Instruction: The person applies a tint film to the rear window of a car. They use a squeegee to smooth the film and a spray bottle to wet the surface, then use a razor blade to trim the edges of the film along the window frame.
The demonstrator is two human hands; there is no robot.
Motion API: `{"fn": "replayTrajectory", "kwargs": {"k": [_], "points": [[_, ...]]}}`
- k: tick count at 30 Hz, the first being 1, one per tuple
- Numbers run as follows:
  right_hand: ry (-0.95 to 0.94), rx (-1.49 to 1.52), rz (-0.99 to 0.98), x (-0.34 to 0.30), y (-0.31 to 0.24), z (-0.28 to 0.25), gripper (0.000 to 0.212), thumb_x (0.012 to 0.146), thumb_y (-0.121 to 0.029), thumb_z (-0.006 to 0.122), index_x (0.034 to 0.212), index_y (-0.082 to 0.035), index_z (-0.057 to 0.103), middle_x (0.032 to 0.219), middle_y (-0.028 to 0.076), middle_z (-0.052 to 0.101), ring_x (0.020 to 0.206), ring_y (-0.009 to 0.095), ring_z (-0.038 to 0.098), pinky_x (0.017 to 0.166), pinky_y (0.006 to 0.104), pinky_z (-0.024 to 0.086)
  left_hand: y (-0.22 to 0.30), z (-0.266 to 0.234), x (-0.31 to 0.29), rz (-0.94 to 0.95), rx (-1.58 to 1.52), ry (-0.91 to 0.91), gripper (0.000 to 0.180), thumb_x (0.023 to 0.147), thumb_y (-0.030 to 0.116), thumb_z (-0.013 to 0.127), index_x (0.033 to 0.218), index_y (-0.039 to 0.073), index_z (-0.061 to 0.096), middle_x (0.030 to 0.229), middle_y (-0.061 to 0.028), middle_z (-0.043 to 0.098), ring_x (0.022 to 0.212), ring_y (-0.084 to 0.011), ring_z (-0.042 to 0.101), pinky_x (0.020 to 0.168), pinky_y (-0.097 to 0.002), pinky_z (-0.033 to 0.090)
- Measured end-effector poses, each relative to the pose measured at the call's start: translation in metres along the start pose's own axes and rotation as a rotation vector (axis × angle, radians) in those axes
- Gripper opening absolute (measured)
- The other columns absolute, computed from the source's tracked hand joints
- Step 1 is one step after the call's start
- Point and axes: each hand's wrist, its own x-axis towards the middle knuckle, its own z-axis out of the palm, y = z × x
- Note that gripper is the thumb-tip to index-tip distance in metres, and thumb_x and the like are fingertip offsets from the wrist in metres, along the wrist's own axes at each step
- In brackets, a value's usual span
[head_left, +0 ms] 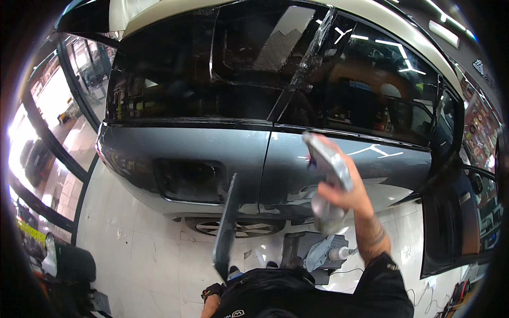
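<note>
My right hand (347, 193) is raised before the side of a grey car (313, 143), its fingers wrapped round a sprayer with a silvery top (333, 163) and a rounded, cloudy bottle below; motion blurs it. Low at the left, my left hand (213, 291), with something dark around it, is closed at the lower end of a long, flat black bar (228, 228). The bar stands nearly upright, its tip in front of the rear door seam. What kind of tool it is cannot be made out. Dark windows (366, 90) stretch above both hands.
Under the car shows a wheel (238, 227) on the pale tiled floor (143, 254). A dark stool or box (297, 249) bears a blue-grey cloth (319, 252) and a white bottle (342, 253). An open car door (450, 233) stands at the right, with cables on the floor nearby.
</note>
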Motion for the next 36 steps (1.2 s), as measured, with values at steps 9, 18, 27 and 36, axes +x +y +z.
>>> {"fn": "replayTrajectory", "kwargs": {"k": [9, 18, 27, 36], "points": [[0.007, -0.114, 0.341, 0.202, 0.046, 0.044, 0.024, 0.063, 0.001, 0.061, 0.086, 0.002, 0.06, 0.071, 0.006, 0.061, 0.057, 0.012, 0.052, 0.05, 0.0272, 0.042, -0.061, -0.003, 0.0, 0.011, -0.334, 0.365, 0.023, 0.076, 0.009, 0.064, 0.097, 0.003, 0.057, 0.078, -0.0231, 0.065, 0.072, -0.0407, 0.063, 0.064, -0.0459, 0.049], [0.139, -0.333, 0.318, 0.234, 0.036, 0.073, 0.016, 0.056, -0.012, 0.065, 0.058, 0.003, 0.06, 0.057, 0.015, 0.06, 0.055, 0.024, 0.061, 0.055, 0.0336, 0.049, -0.181, -0.068, -0.004, 0.354, -0.792, 0.597, 0.017, 0.087, 0.011, 0.058, 0.101, 0.006, 0.066, 0.105, -0.0152, 0.066, 0.089, -0.0305, 0.063, 0.083, -0.0398, 0.049], [0.058, -0.225, 0.358, 0.214, 0.022, 0.067, 0.023, 0.063, 0.002, 0.062, 0.086, 0.004, 0.061, 0.072, 0.008, 0.063, 0.058, 0.013, 0.056, 0.05, 0.0262, 0.046, 0.041, -0.376, -0.008, 1.345, -1.249, 0.095, 0.038, 0.093, 0.029, 0.055, 0.113, -0.003, 0.055, 0.061, -0.0026, 0.051, 0.042, -0.0056, 0.039, 0.037, -0.0213, 0.03], [0.333, 0.72, 0.316, 0.074, 0.003, 0.03, 0.047, 0.067, 0.008, 0.057, 0.114, 0.004, 0.057, 0.089, 0.012, 0.063, 0.07, 0.02, 0.064, 0.059, 0.0353, 0.059, 0.385, -0.461, -0.019, 0.988, -1.624, -0.258, 0.02, 0.084, 0.007, 0.055, 0.104, 0.004, 0.054, 0.113, -0.0166, 0.064, 0.059, -0.0101, 0.057, 0.042, -0.0221, 0.038]]}}
